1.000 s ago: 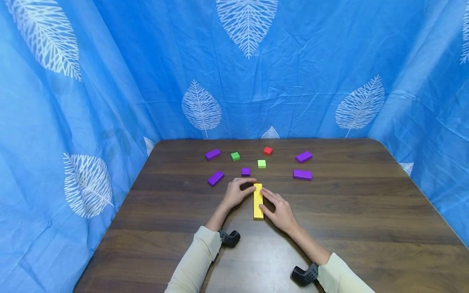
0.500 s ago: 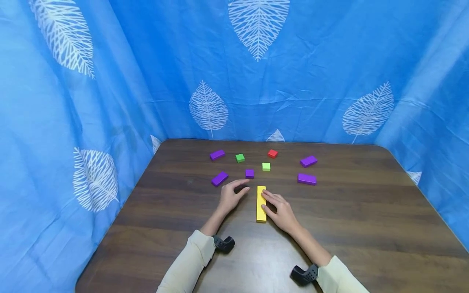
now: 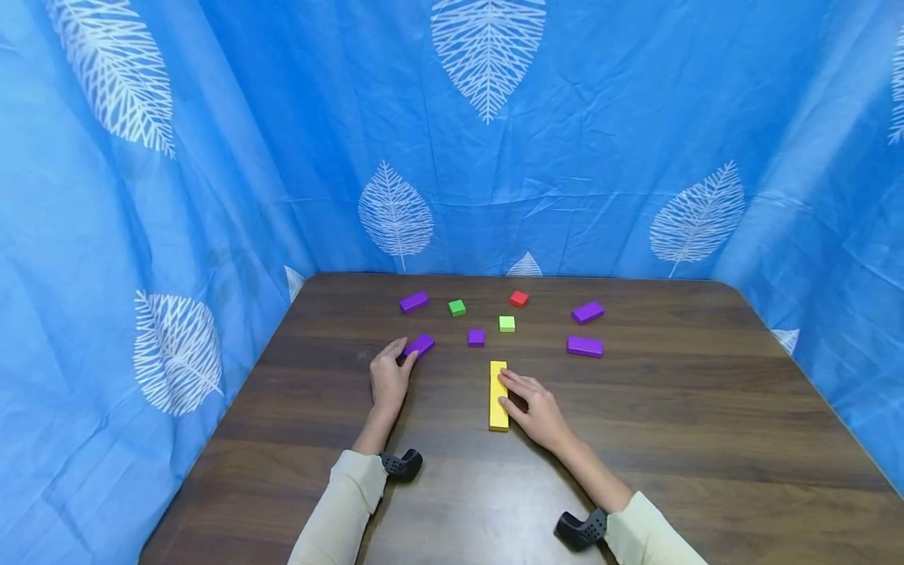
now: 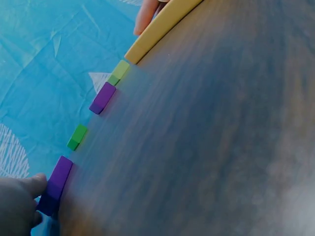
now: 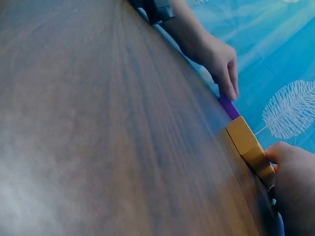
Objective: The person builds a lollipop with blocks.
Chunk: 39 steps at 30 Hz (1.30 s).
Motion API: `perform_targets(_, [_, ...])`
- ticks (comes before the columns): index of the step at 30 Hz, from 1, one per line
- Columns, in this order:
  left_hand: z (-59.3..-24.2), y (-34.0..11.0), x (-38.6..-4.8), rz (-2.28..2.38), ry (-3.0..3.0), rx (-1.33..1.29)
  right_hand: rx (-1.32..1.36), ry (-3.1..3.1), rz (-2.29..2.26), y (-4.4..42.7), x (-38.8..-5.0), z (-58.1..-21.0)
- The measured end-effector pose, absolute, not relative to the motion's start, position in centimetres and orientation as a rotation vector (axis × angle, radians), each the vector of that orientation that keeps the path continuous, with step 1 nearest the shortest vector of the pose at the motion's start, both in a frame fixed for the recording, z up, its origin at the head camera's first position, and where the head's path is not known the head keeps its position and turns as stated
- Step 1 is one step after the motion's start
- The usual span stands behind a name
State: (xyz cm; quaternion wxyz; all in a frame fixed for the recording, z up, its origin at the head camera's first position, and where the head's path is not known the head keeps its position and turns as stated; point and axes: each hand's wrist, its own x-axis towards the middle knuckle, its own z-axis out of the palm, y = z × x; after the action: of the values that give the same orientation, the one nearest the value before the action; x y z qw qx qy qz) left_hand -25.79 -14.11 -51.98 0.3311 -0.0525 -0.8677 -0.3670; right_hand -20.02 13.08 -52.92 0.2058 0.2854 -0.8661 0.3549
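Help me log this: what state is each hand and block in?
Left hand, pinching near-left purple oblong block
That block, pinched at one end
Right hand, touching yellow oblong bar
That bar, lying flat
Three other purple oblong blocks, untouched
Purple square block, untouched
Green square block, untouched
Lime square block, untouched
Red square block, untouched

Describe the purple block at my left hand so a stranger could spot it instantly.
On the brown table, find the left hand. Touching it is an oblong purple block, the only purple one with a hand on it.
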Motion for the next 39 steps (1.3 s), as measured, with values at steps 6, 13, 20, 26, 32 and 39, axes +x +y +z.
perform_targets(6, [-52.1,-14.2,-25.8,-0.934,-2.332,-0.154,0.803,-2.381,0.990,13.0,-20.0,-53.1])
perform_targets(13, [-51.7,-13.3,-26.0,-1.113,-2.377,-0.365,0.805,-2.391,0.989,13.0,-20.2,-53.0])
perform_targets(20, [-51.8,-11.3,-26.2,-1.131,-2.490,-0.537,0.798,-2.427,1.029,13.0,-19.9,-52.8])
perform_targets(26, [-51.9,-9.4,-26.9,-1.108,-2.506,-0.593,0.809,-2.417,1.029,13.0,-19.7,-52.8])
perform_targets(32, [-52.1,-7.9,-27.5,-1.112,-2.488,-0.736,0.828,-2.415,1.031,12.9,-19.6,-52.9])
perform_targets(39, [-52.3,-7.9,-27.6,-1.204,-2.519,-0.749,0.834,-2.408,1.018,13.0,-19.6,-53.1])
